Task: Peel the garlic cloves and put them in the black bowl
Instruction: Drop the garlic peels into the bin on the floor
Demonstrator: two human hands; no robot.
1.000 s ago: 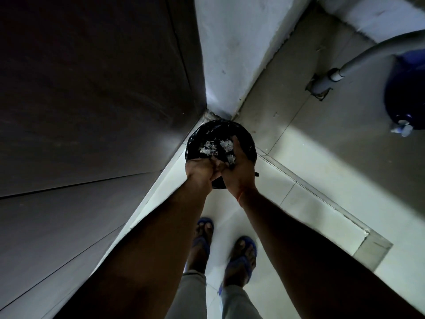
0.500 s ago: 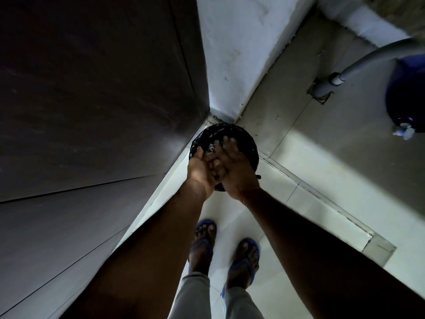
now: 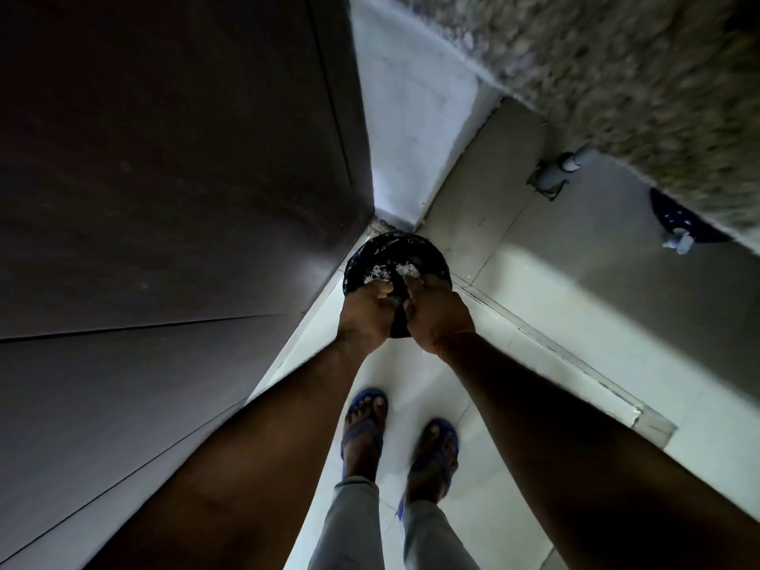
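Since half a second ago, your left hand (image 3: 364, 312) and right hand (image 3: 436, 310) have curled, empty, over the bin (image 3: 370, 257), likely shedding garlic skins (image 3: 384, 271).

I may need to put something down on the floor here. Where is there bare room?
Bare lit tile lies right of the right foot, out to the floor strip. Crowded: the corner, where the black-lined bin stands under the left hand and right hand. The narrow gap beside the dark wall panel is tight.
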